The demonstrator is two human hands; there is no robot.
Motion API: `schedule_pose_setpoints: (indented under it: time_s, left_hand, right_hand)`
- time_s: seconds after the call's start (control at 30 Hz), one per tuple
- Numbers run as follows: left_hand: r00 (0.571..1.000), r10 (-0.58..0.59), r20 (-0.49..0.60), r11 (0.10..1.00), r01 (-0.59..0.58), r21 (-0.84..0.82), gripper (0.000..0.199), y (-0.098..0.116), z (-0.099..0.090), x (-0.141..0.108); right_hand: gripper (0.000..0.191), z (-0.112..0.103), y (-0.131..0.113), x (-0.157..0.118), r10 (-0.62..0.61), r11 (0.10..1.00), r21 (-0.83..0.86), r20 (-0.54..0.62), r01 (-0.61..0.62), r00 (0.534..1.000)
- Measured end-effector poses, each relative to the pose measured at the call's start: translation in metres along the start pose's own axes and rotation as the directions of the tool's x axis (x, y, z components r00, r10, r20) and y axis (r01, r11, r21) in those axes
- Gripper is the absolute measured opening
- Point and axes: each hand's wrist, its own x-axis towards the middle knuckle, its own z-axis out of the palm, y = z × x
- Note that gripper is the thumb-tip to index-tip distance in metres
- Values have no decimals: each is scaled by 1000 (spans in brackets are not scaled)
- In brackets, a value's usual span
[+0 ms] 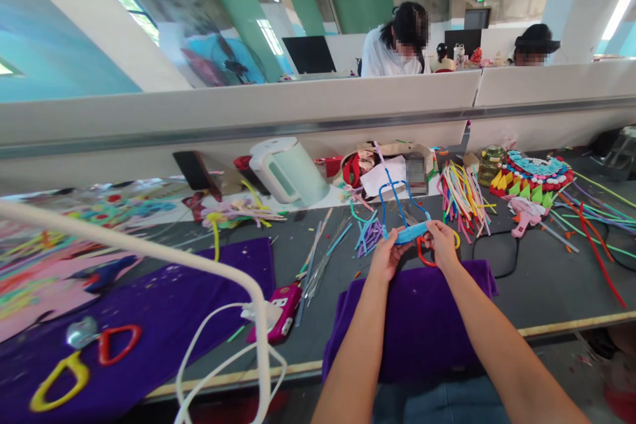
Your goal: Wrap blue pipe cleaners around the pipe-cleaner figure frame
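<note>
A light blue fuzzy strip (411,232) is stretched between my two hands, with darker blue pipe-cleaner stems (395,202) rising from it and curving up. My left hand (390,253) pinches the strip's left end. At its right end, the fingers of my right hand (441,242) are closed on the same piece. Scissors with red and yellow handles (426,254) lie just behind and below my right hand, partly covered by it. Under my forearms is a folded purple cloth (427,318) at the table's front edge.
Colourful pipe cleaners (464,199), a pink glue gun (525,214) and a glass jar (491,165) sit right. A pale kettle (289,172), a magenta power strip (281,311) and a white lamp arm (199,248) are left. People sit beyond the partition (298,103).
</note>
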Motion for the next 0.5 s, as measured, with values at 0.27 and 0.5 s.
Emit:
schedule_pose_setpoints:
  time_s: [0.27,0.5]
  left_hand:
    - [998,54,14,995,-55,86,46,-2,2,-3]
    - [1000,19,9,991,-20,136,51,-2,4,-4]
  right_hand:
    - [34,1,1,-2,-7,1000,1,31,7,999]
    - [33,0,7,0,-23,999,-25,50,25,998]
